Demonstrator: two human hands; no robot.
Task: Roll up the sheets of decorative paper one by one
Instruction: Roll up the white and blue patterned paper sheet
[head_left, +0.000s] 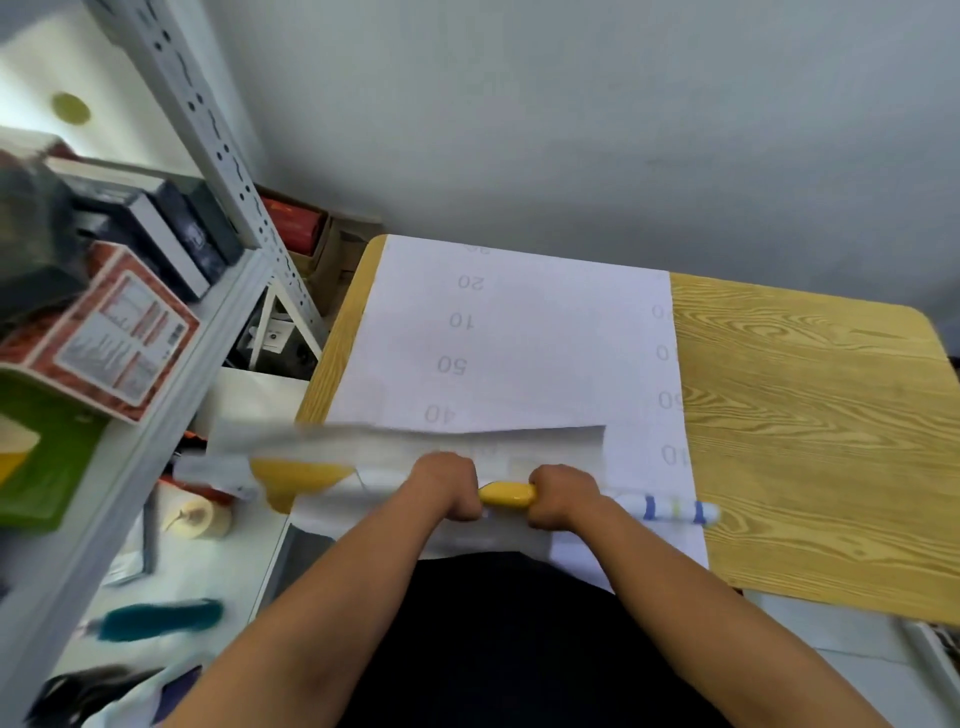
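Note:
A large white sheet of decorative paper (519, 343) lies face down on the wooden table (810, 415), with faint numbers printed on its back. Its near end is rolled into a tube (506, 493) showing yellow and blue-striped print. My left hand (449, 486) and my right hand (563, 496) both grip this roll side by side at the table's near edge. The roll's left part sticks out past the table, blurred, with a loose white flap (415, 441) lifted above it.
A grey metal shelf rack (223, 156) stands at the left, holding boxes and books (109, 332). Below it lie a tape roll (195, 517) and a teal brush-like object (161, 618). The table's right half shows bare wood.

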